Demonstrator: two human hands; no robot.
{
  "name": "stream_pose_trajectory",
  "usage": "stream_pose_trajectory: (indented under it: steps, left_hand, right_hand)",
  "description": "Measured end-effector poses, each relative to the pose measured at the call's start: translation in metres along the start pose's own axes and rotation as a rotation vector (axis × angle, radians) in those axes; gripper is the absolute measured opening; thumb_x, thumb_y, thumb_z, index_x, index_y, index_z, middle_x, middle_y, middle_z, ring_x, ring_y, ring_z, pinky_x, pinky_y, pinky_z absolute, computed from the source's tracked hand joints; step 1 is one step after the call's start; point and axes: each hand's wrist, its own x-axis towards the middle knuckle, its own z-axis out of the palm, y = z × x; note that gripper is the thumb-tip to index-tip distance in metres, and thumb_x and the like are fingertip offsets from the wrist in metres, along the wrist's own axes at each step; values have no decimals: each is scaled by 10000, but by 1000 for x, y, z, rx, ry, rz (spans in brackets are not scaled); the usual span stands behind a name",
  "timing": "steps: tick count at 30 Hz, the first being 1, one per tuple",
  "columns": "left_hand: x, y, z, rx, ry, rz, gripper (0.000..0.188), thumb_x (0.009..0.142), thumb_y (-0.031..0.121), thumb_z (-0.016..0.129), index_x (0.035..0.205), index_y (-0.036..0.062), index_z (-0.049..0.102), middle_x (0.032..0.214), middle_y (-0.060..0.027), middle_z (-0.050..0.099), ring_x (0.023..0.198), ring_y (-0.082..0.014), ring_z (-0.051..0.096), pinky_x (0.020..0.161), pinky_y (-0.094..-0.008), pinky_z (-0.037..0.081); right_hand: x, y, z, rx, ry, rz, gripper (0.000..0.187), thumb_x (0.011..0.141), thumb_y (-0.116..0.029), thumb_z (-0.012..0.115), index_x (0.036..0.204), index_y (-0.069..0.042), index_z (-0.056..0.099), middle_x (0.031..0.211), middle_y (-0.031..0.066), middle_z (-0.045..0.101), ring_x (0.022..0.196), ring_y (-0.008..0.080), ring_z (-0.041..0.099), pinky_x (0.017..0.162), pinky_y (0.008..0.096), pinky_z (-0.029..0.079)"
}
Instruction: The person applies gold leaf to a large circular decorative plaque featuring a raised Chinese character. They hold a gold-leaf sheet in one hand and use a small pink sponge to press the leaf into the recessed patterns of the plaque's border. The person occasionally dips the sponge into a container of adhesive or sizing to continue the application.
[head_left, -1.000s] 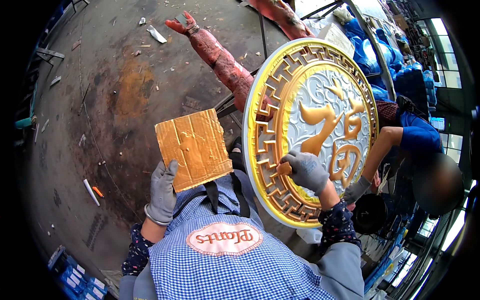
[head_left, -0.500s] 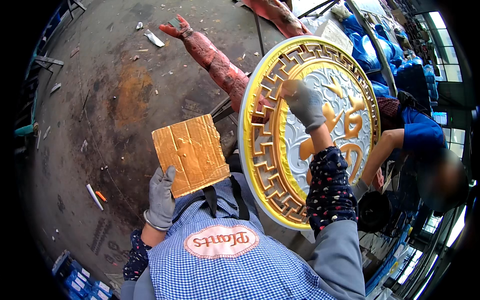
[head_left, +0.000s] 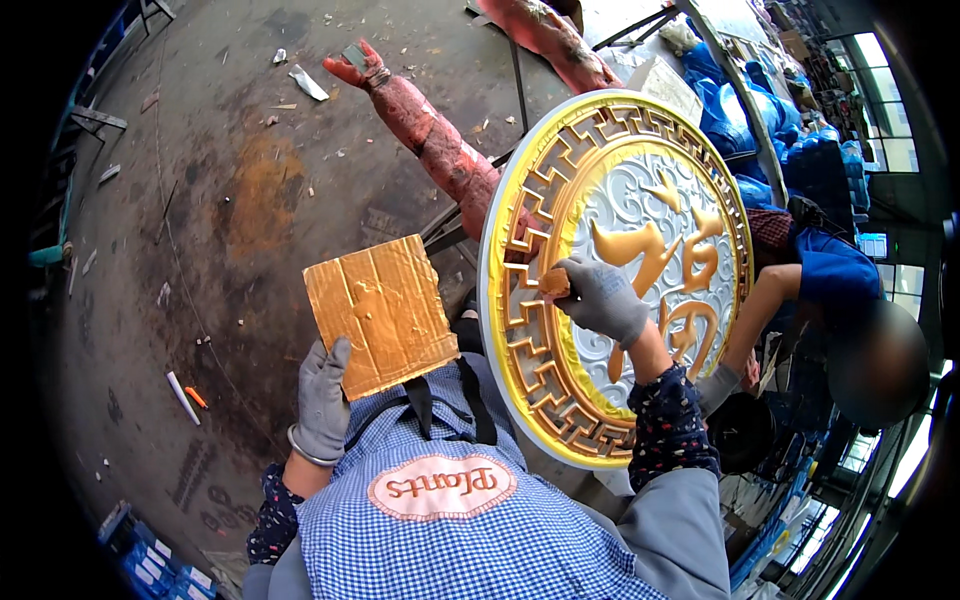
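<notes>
My left hand, in a grey glove, grips the lower left edge of a square cardboard piece coated in gold paint with a thicker blob near its middle. My right hand, also gloved, is closed around a small gold-brown sponge-like pad. That hand is over the left part of a large round relief panel, with the pad at the gold key-pattern border. Yellow edging runs along both sides of the border. Raised gold characters stand on the panel's white scrollwork.
A co-worker's gloved hand is at the panel's right rim. A red, rough arm-shaped piece lies beyond the panel's left side. An orange-handled tool and a white tube lie on the littered floor. Blue wrapped bundles are stacked at the back right.
My right hand has moved down the panel toward me, uncovering the upper border and more of a gold character. The pad shows more plainly. My left hand keeps its hold on the cardboard.
</notes>
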Motion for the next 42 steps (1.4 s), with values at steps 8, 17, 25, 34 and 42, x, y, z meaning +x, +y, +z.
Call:
stream_pose_trajectory:
  steps: [8,17,25,34,42]
  left_hand:
    - [-6,22,17,6,-29,-3,447,1114,317,603,1383,-39,590,1274,-100,718,1106,-162,713,943,-310,594]
    - [4,20,4,-14,-94,32,422,1122,295,583,1385,-35,589,1277,-101,720,1112,-180,718,957,-324,593]
    - [-2,28,8,202,-196,46,432,1122,267,570,1440,-25,550,1324,-129,698,1159,-238,719,981,-380,609]
    - [5,18,57,184,-436,-52,442,1127,288,559,1451,-13,554,1355,-139,678,1186,-232,696,996,-367,583]
    - [-10,-12,79,237,-518,-36,414,1128,288,559,1417,-7,586,1335,-126,685,1166,-211,694,984,-361,578]
  right_hand:
    - [6,-16,-17,402,333,63,221,860,-51,790,1067,-83,721,979,136,711,836,301,731,760,384,576]
    - [-28,-93,22,656,457,157,387,833,-93,863,1179,-23,704,1086,172,739,1003,337,744,879,392,572]
    - [-79,-148,72,1111,590,278,384,878,-108,858,1217,-8,709,1082,91,742,999,165,710,882,322,565]
    - [-135,-185,85,1004,945,260,484,831,-137,890,1246,-25,669,1124,127,729,1027,246,729,911,366,569]
    - [-190,-182,83,1116,1065,249,482,834,-112,879,1252,-21,659,1135,125,730,1044,239,728,922,366,570]
